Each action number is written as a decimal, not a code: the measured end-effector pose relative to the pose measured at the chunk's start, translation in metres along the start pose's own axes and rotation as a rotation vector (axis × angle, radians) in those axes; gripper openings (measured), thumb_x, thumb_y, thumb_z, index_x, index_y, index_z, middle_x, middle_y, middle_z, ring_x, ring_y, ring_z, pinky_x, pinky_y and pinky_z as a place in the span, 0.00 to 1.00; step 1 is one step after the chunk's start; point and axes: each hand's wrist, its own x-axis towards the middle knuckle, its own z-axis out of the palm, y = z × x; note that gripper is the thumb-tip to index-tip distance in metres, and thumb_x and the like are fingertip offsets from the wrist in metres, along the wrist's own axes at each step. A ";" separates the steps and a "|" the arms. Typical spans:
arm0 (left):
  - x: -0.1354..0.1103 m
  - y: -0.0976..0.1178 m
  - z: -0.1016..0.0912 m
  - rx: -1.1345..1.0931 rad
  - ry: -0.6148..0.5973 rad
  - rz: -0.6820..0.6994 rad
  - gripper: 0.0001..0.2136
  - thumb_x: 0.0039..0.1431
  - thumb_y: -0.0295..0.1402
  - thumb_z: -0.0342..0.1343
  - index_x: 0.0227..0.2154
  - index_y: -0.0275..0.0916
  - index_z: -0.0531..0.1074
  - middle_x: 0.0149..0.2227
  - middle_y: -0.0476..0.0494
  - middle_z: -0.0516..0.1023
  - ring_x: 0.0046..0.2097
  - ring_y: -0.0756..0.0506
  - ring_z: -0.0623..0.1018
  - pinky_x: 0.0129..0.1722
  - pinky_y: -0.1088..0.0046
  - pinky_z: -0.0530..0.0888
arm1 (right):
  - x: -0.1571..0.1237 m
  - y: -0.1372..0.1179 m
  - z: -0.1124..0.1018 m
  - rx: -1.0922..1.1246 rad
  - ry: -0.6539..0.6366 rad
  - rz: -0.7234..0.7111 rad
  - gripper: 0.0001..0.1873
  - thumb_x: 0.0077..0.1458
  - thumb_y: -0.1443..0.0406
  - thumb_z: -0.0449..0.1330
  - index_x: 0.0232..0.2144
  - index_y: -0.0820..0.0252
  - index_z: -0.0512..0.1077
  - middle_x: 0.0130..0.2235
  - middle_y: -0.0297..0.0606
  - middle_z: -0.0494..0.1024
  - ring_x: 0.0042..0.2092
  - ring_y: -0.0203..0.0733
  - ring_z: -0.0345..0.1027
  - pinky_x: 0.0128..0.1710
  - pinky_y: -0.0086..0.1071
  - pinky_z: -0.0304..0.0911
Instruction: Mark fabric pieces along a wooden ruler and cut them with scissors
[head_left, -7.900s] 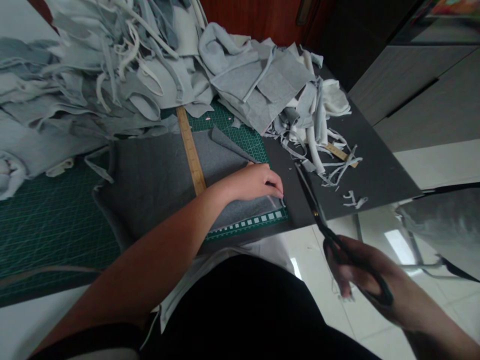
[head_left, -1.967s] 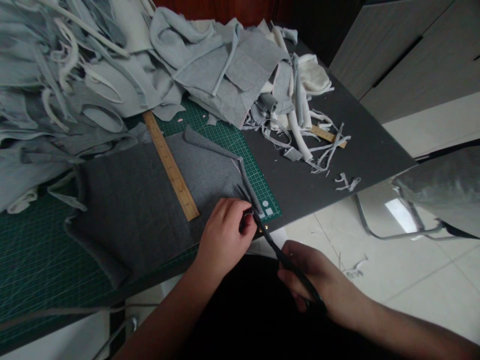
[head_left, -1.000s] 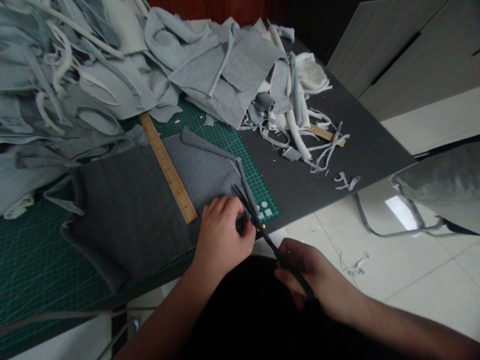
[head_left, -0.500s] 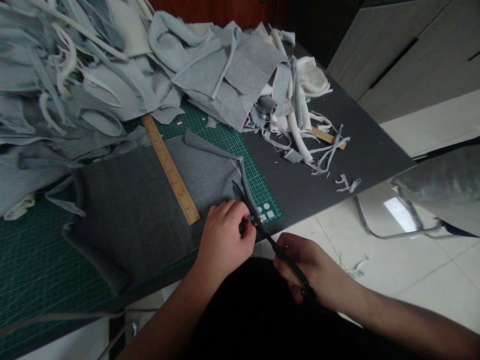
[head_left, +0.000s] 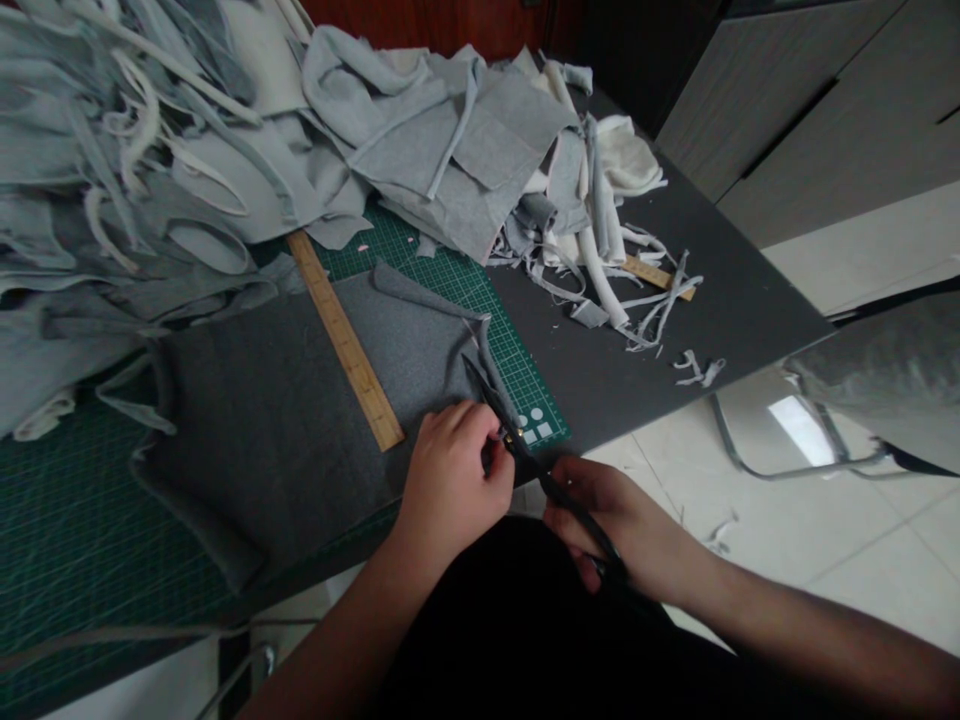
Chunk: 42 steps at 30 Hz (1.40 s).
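Observation:
A dark grey felt sheet (head_left: pixel 300 400) lies on the green cutting mat (head_left: pixel 75 520), with a wooden ruler (head_left: pixel 345 340) across it. My left hand (head_left: pixel 450 480) is closed, pinching the sheet's near right edge. My right hand (head_left: pixel 622 520) grips black scissors (head_left: pixel 525 440) by the handles. Their blades point up and left into the felt's right edge, right beside my left fingers. A narrow strip (head_left: pixel 491 365) of felt curls up along the right of the blades.
A big heap of light grey fabric offcuts (head_left: pixel 187 160) covers the back of the dark table (head_left: pixel 712 300). Loose strips and a second wooden ruler (head_left: pixel 652 275) lie at the right. A chair (head_left: pixel 877 390) stands on the tiled floor at right.
Since eight seconds ago my right hand brought the scissors from beside the table into the felt's edge. Over the last second the blades have crept a little further along the edge.

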 end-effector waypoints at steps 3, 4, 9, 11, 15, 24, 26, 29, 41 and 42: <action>-0.001 0.002 -0.001 0.016 -0.004 -0.011 0.10 0.54 0.22 0.55 0.28 0.43 0.62 0.31 0.47 0.71 0.37 0.42 0.73 0.39 0.61 0.69 | 0.000 -0.001 0.001 -0.018 0.008 0.007 0.12 0.51 0.61 0.65 0.33 0.56 0.65 0.23 0.22 0.67 0.17 0.28 0.61 0.16 0.22 0.51; -0.002 0.003 -0.001 0.036 0.003 -0.016 0.09 0.54 0.23 0.56 0.28 0.43 0.62 0.33 0.45 0.71 0.39 0.40 0.73 0.40 0.60 0.71 | 0.000 -0.002 0.002 -0.023 0.011 0.010 0.12 0.51 0.61 0.65 0.33 0.56 0.65 0.23 0.22 0.67 0.17 0.28 0.61 0.16 0.22 0.51; -0.007 0.010 0.000 0.147 0.125 -0.077 0.13 0.51 0.25 0.59 0.40 0.40 0.67 0.59 0.28 0.68 0.62 0.27 0.69 0.60 0.42 0.68 | 0.003 -0.001 0.002 0.003 0.002 0.003 0.14 0.50 0.60 0.65 0.33 0.56 0.63 0.22 0.21 0.67 0.16 0.28 0.60 0.16 0.22 0.51; -0.008 0.009 0.002 0.139 0.127 -0.085 0.13 0.53 0.24 0.57 0.42 0.39 0.65 0.63 0.26 0.66 0.67 0.27 0.65 0.66 0.41 0.64 | 0.005 0.000 0.001 -0.004 -0.009 -0.010 0.15 0.50 0.59 0.66 0.32 0.56 0.63 0.21 0.22 0.67 0.16 0.28 0.61 0.15 0.22 0.51; -0.006 0.004 0.007 0.102 0.120 -0.076 0.14 0.58 0.23 0.53 0.47 0.37 0.64 0.62 0.25 0.70 0.67 0.31 0.68 0.67 0.47 0.68 | 0.007 0.000 -0.001 -0.007 -0.024 -0.021 0.17 0.50 0.57 0.67 0.33 0.57 0.64 0.21 0.22 0.69 0.17 0.29 0.63 0.16 0.22 0.53; -0.004 0.001 0.010 0.122 0.109 -0.080 0.24 0.57 0.19 0.51 0.58 0.34 0.61 0.67 0.23 0.66 0.70 0.31 0.67 0.68 0.45 0.69 | 0.012 -0.013 -0.002 -0.004 -0.019 -0.008 0.15 0.48 0.58 0.66 0.31 0.57 0.63 0.21 0.22 0.69 0.17 0.30 0.63 0.16 0.23 0.54; -0.004 0.001 0.009 0.129 0.106 -0.082 0.22 0.57 0.18 0.50 0.55 0.34 0.63 0.67 0.23 0.67 0.70 0.31 0.67 0.68 0.46 0.69 | 0.014 -0.013 -0.002 -0.010 -0.015 -0.010 0.14 0.48 0.60 0.65 0.31 0.57 0.63 0.21 0.22 0.68 0.16 0.30 0.63 0.16 0.23 0.54; -0.004 0.002 0.009 0.144 0.099 -0.093 0.18 0.58 0.18 0.51 0.51 0.34 0.65 0.68 0.21 0.65 0.71 0.30 0.65 0.69 0.46 0.68 | 0.014 -0.013 -0.003 -0.038 -0.005 -0.024 0.12 0.48 0.62 0.64 0.30 0.56 0.63 0.21 0.22 0.68 0.16 0.30 0.63 0.15 0.22 0.53; -0.003 -0.002 0.006 0.108 0.052 -0.008 0.15 0.60 0.17 0.49 0.48 0.36 0.69 0.67 0.30 0.69 0.70 0.34 0.67 0.73 0.47 0.62 | -0.004 -0.011 -0.006 -0.051 0.011 0.010 0.15 0.48 0.59 0.65 0.33 0.58 0.65 0.23 0.22 0.68 0.17 0.28 0.61 0.17 0.23 0.54; -0.003 -0.002 0.006 0.105 0.053 -0.002 0.14 0.61 0.18 0.50 0.47 0.36 0.69 0.67 0.31 0.70 0.70 0.34 0.68 0.73 0.47 0.62 | -0.005 -0.010 -0.006 -0.045 0.009 0.011 0.14 0.48 0.59 0.65 0.34 0.58 0.65 0.23 0.23 0.68 0.17 0.28 0.61 0.17 0.23 0.54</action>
